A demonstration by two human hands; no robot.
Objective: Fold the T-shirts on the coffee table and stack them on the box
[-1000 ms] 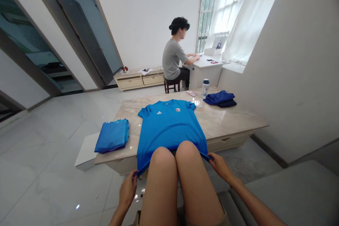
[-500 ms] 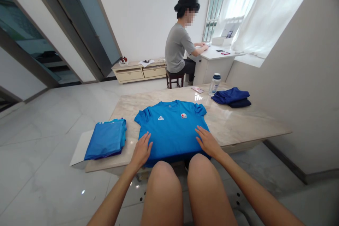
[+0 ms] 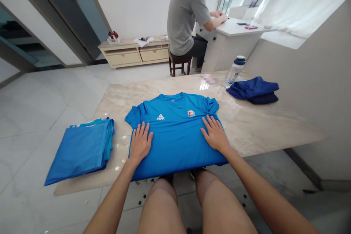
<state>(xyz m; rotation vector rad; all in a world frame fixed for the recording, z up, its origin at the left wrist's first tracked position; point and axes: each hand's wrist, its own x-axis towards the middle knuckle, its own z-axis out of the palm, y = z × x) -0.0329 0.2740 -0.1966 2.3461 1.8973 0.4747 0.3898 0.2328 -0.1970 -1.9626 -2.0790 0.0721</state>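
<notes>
A blue T-shirt lies front up on the marble-patterned table, collar away from me, its lower part reaching the near table edge. On the left side of the shirt, my left hand rests flat with fingers stretched out. My right hand lies flat on the right side, just below the round badge, fingers spread. Small creases run across the chest between the hands. Left of the shirt sits a stack of folded blue clothes.
The table extends to the right. On its far right are a water bottle, dark blue folded clothing and a blurred pink item. Beyond it, a person in grey sits at a white desk. A low cabinet stands behind.
Both hands have moved forward onto the shirt and now lie flat on it, where creases show across the chest. The camera view has tilted down and come nearer the table.
</notes>
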